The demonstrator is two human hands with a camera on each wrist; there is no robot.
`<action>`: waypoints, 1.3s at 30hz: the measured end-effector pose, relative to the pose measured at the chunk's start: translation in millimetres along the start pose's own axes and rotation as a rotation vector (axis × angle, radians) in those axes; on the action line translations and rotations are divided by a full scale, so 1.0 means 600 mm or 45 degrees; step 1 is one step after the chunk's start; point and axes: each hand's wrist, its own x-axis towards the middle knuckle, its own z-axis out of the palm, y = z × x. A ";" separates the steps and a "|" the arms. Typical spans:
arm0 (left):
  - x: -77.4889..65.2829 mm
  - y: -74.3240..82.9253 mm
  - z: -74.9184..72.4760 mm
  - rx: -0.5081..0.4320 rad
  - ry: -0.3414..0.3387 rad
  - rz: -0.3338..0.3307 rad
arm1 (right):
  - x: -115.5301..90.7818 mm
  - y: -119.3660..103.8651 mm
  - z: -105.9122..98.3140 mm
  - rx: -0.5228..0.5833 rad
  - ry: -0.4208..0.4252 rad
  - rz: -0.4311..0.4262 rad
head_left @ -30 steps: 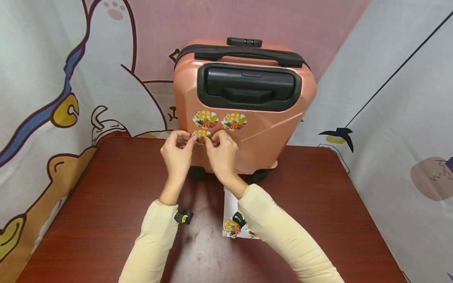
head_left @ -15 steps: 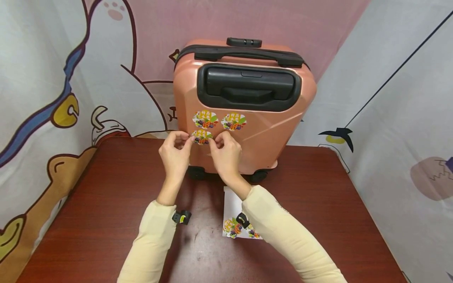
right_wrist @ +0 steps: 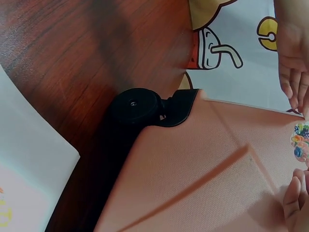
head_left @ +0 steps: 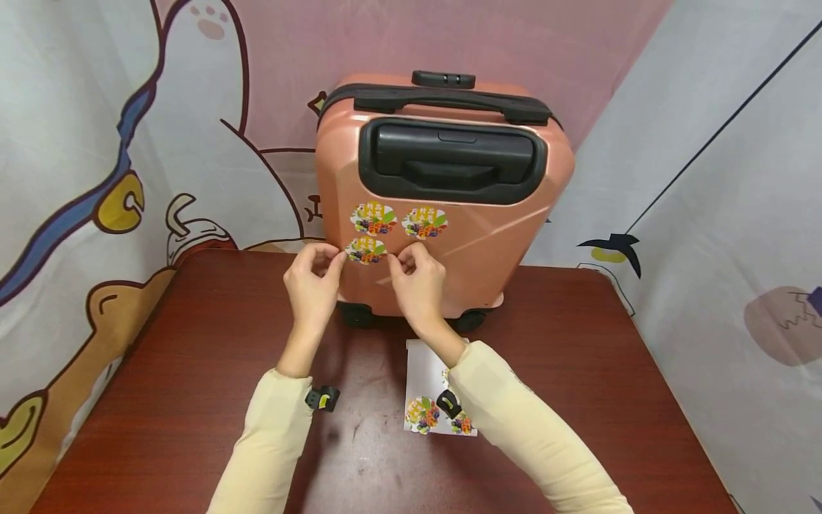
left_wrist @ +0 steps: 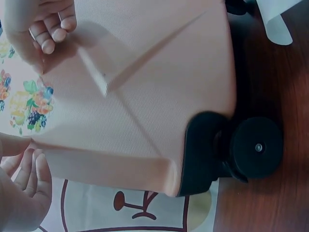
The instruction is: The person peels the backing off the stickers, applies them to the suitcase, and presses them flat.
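Observation:
An orange-pink suitcase (head_left: 475,250) stands upright on the table, with two fruit stickers side by side below its black handle recess: a left one (head_left: 373,219) and a right one (head_left: 424,223). Beneath the left one is a third fruit sticker (head_left: 366,250), close against the suitcase face. My left hand (head_left: 312,285) pinches its left edge between thumb and index finger. At the opposite edge, the thumb and index finger of my right hand (head_left: 417,289) pinch it too. The left wrist view shows both sets of fingertips right at the rim of this sticker (left_wrist: 31,106).
A white sticker sheet (head_left: 424,364) bearing several fruit stickers lies on the brown table (head_left: 565,400), partly under the right forearm. Black wheels (head_left: 471,319) support the suitcase. A cartoon-printed cloth (head_left: 270,185) hangs behind and at both sides.
Both hands have slid apart, the left to the left and the right to the right, uncovering more of the lower sticker. More of the sticker sheet shows beside the right sleeve.

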 end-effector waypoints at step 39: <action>-0.002 -0.011 -0.017 -0.203 -0.370 0.033 | 0.014 -0.010 -0.012 0.529 -0.549 0.037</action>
